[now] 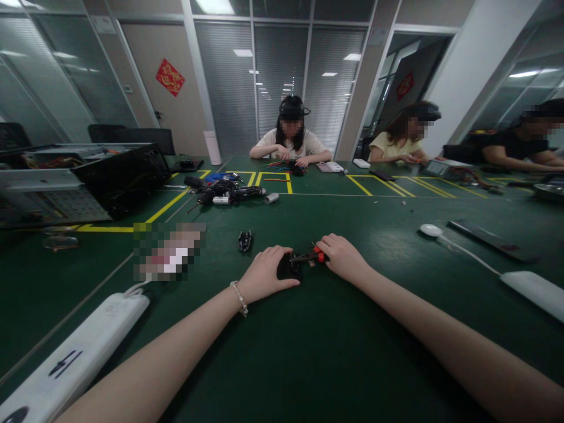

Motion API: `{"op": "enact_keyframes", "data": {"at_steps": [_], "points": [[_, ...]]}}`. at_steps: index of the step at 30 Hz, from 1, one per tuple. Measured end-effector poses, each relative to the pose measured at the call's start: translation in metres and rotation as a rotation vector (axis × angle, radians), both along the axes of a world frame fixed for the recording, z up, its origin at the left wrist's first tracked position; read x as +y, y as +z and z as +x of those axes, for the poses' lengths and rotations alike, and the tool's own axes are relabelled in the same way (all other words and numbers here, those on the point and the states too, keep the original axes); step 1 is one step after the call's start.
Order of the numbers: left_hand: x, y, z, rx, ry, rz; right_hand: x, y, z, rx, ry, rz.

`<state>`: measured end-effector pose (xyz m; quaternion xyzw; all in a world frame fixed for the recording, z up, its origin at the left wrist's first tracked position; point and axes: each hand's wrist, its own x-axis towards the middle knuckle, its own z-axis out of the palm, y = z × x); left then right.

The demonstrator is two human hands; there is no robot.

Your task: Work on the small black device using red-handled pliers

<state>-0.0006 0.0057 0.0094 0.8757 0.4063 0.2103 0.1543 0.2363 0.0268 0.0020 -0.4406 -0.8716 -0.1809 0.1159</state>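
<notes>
My left hand (261,273) is closed around a small black part (288,268) low over the green table, its thumb along the near side. What kind of part it is I cannot make out. Pliers (304,257) with red handles are gripped in my right hand (342,256), fingers wrapped over the handles. Their dark jaws point left and meet the black part; whether they pinch anything is too small to tell. Beyond my left hand lies another small black piece (245,241) with light metallic edges.
An open computer case (127,182) stands at the left. Tools and cables (224,189) are heaped beyond my hands. White power strips (83,346) lie left and right, with a white mouse-shaped object (430,230) at right. Three people (291,138) sit across the table.
</notes>
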Motion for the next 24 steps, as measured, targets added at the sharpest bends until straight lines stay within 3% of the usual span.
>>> {"op": "enact_keyframes", "data": {"at_steps": [24], "points": [[-0.0009, -0.0005, 0.0014, -0.023, 0.006, -0.005, 0.001, 0.0001, 0.001, 0.007, 0.028, -0.015]]}}
